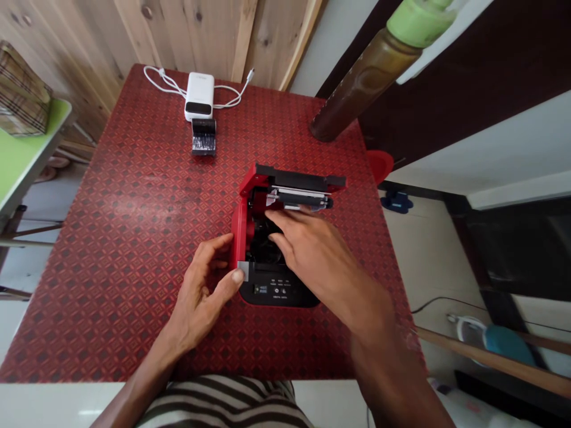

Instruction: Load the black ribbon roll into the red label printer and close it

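Note:
A red and black device (239,238), which looks like a small label printer, stands on the table with its lid (303,179) raised. My left hand (200,291) steadies its left side, thumb on the front corner and fingers along the red wall. Inside the open compartment reaches my right hand (321,249), its thumb and forefinger curled at dark parts there. What those fingers hold is hidden, and the other fingers are mostly out of sight. Small buttons and a little display line the black front panel (281,291).
On the patterned red table (134,238) lie a white power bank (200,92) with white cables and a small black roll with a loose strip (204,138). A tall brown bottle (357,86) with a green top stands at the back right. Wooden boards (178,30) border the far edge.

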A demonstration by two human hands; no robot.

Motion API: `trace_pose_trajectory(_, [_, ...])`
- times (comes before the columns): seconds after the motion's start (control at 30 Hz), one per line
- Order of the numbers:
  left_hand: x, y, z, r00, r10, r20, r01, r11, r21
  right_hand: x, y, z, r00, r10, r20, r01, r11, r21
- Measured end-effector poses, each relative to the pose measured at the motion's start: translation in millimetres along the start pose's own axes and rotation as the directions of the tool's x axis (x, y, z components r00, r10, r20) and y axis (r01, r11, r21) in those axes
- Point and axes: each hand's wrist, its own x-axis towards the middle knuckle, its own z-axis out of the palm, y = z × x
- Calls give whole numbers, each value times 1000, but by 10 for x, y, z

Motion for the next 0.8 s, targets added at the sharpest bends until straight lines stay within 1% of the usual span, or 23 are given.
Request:
trace_pose_trajectory(0.1, [1,-7,4,1000,1,0,-1,1000,-6,-190,33,-64,988,-71,-135,95,979,179])
trace_pose_trajectory(0.17, [1,-9,4,1000,9,2,-9,1000,3,-304,50,-98,978,-118,-173,160,954,254])
trace_pose_trajectory(0.27, [2,0,-4,1000,11,2,-11,1000,-7,-383,82,-71,969,-145,-199,194,947,255])
trace_pose_trajectory(0.37, [12,36,-25,1000,-10,14,10,1000,-25,-371,114,6,965,-156,-213,208,946,248])
trace_pose_trajectory(0.47, [49,95,-53,1000,-22,12,22,1000,-8,-357,143,19,959,-174,-222,236,928,290])
trace_pose_trajectory(0.57, [124,152,-75,1000,-3,-12,3,1000,14,-379,183,-44,952,-211,-220,275,904,327])
trace_pose_trajectory(0.7, [245,197,-75,998,42,-46,-39,997,68,-376,234,-114,962,-237,-138,271,898,348])
trace_pose_trajectory(0.8, [292,206,-53,996,77,-45,-72,992,102,-301,236,-111,966,-245,-80,257,907,332])
